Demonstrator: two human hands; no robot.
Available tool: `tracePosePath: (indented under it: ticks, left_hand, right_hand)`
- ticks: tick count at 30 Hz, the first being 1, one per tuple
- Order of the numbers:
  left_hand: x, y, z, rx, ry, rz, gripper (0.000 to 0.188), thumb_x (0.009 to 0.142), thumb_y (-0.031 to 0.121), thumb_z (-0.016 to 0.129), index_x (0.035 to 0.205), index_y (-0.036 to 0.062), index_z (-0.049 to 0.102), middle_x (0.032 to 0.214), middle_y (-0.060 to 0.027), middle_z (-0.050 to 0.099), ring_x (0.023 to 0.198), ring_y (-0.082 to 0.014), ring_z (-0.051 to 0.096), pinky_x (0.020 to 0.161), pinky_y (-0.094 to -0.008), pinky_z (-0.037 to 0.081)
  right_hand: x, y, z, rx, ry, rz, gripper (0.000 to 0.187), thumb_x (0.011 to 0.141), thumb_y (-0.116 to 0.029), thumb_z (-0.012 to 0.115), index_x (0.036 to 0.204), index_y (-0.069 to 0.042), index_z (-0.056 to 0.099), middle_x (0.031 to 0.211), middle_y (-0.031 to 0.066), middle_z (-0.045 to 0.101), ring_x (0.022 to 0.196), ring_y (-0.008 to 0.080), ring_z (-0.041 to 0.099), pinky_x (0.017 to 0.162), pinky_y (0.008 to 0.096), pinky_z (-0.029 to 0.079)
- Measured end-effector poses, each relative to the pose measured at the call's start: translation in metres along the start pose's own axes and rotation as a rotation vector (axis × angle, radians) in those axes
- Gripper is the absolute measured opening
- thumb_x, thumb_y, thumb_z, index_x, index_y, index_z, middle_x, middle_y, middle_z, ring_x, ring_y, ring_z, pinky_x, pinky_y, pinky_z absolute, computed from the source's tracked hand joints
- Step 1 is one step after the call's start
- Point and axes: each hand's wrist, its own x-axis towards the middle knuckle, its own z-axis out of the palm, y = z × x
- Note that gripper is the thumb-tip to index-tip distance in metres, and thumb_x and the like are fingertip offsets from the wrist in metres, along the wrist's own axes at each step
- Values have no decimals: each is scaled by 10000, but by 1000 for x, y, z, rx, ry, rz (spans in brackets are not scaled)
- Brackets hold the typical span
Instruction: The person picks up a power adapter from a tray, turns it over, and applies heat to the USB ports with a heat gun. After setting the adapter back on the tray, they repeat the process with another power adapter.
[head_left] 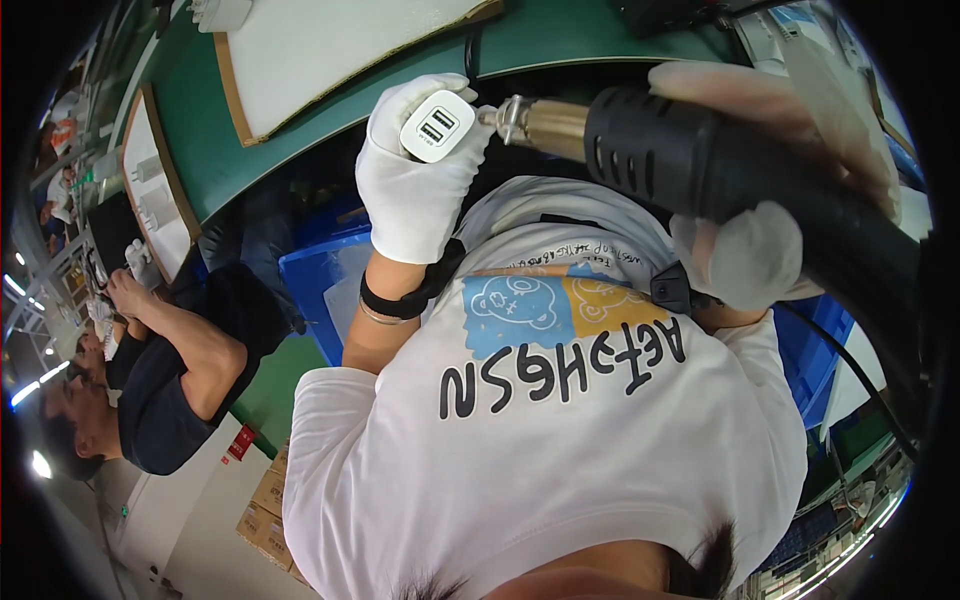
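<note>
Nearest the camera is the person's own white T-shirt, with a blue and yellow cartoon print across the chest and dark lettering under it. Above it the left hand, in a white glove with a black wrist strap below the cuff, grips a small charger between thumb and fingers. The charger is a white, rounded block with glossy sides; the face turned to the camera is a lighter panel holding two rectangular ports side by side, with a tiny grey marking beneath them. It sits tilted, held up in front of the chest at the bench edge. Just to its right is the metal nozzle of a black heat gun, its tip nearly touching the charger's side; the barrel is ribbed with vent slots and a thick black hose runs off to the right. The right hand, also gloved in white, is clenched around the gun's body. A blue bin stands below the bench. Beyond lies the green bench with pale boards on it. Far to the left another person in a dark shirt sits at the same bench.
</note>
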Motion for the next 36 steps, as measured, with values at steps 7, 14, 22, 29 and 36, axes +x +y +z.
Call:
tracePosePath:
  ticks: [7,14,22,29,36]
  left_hand:
    - [-1,-1,0,-65,-3,-33,334,647,-63,727,934,39,591,889,-33,589,796,-105,576,716,-216,473]
    - [-3,2,1,41,-13,-4,336,647,-75,719,936,38,590,907,-34,582,794,-105,578,723,-216,473]
    - [-3,-1,1,12,14,14,339,645,-84,709,937,40,589,896,-35,574,801,-109,568,732,-214,463]
    - [-3,-18,1,34,34,119,355,652,-52,729,938,45,544,905,-37,571,781,-98,550,709,-203,458]
    - [-8,-13,8,-53,63,37,383,677,-20,736,974,46,503,921,-34,569,765,-88,549,677,-194,463]
  right_hand:
    - [6,-6,3,-170,69,-236,666,656,-178,798,1198,43,477,1133,155,561,951,187,594,828,260,484]
    - [10,-14,3,-187,93,-174,721,665,-252,794,1227,37,446,1007,140,592,800,152,613,730,238,500]
    - [6,-16,6,-34,45,27,771,652,-303,802,1242,28,431,951,124,602,748,127,620,693,223,507]
    - [11,-46,7,258,-18,437,769,646,-337,801,1231,15,447,980,123,591,829,122,608,728,228,503]
    - [-6,-18,15,-179,36,23,691,716,-354,738,1232,5,451,1034,126,586,910,155,599,794,267,501]
